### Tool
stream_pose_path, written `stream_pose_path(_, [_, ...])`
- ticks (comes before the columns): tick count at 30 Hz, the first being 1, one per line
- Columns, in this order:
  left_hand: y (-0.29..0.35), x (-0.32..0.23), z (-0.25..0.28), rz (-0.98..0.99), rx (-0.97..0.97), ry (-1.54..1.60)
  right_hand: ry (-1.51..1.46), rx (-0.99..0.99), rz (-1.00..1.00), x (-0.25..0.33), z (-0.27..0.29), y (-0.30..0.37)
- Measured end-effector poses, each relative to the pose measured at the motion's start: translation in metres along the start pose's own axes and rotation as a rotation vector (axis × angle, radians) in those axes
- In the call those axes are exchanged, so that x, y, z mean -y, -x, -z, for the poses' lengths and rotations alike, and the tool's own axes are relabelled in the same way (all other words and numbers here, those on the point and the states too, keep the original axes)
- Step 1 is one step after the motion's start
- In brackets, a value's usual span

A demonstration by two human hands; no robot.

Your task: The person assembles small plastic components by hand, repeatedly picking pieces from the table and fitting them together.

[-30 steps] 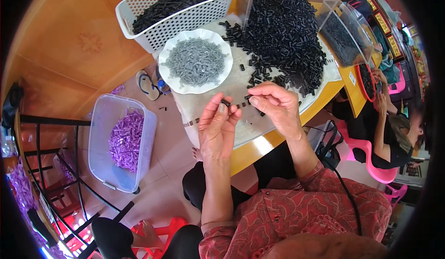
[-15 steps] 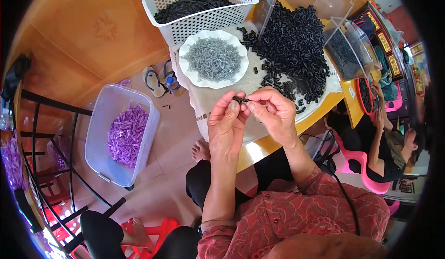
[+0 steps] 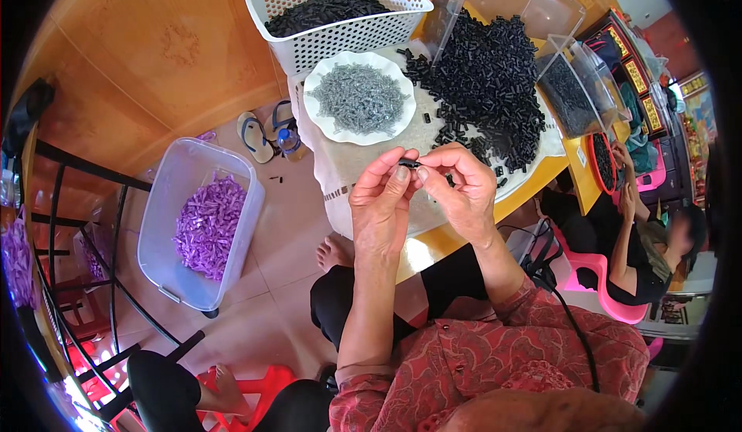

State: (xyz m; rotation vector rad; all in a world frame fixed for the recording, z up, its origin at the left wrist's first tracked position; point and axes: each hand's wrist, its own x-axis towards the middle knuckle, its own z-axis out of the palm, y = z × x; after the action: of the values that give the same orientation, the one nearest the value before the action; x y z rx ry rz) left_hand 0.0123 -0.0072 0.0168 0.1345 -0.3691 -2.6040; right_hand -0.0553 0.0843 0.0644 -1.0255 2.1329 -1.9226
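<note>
Black plastic piece point(image 3: 408, 163) between the two hands' fingertips
Left hand point(image 3: 382, 198) pinches it, thumb against fingers; right hand point(image 3: 465, 194) grips its near end. Just beyond the left hand, a scalloped white plate point(image 3: 348, 137) holds clear pieces point(image 3: 359, 98); beyond the right, a black heap point(image 3: 492, 84) lies on cloth point(image 3: 344, 171).
</note>
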Motion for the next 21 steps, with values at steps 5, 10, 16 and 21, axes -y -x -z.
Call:
stream_pose_path(5, [0.0, -0.002, 0.0, -0.021, 0.039, -0.014, 0.116, -0.006, 0.062, 0.007, -0.003, 0.001])
stream_pose_path(10, [0.001, -0.004, 0.0, -0.023, 0.052, -0.006, -0.063, -0.022, -0.096, 0.012, -0.007, 0.004])
stream_pose_path(16, [0.001, -0.004, 0.003, -0.058, 0.059, 0.002, -0.081, -0.019, -0.122, 0.017, -0.013, 0.006])
stream_pose_path(21, [0.001, -0.003, 0.004, -0.099, 0.039, -0.021, 0.05, -0.028, 0.05, 0.012, -0.016, 0.004])
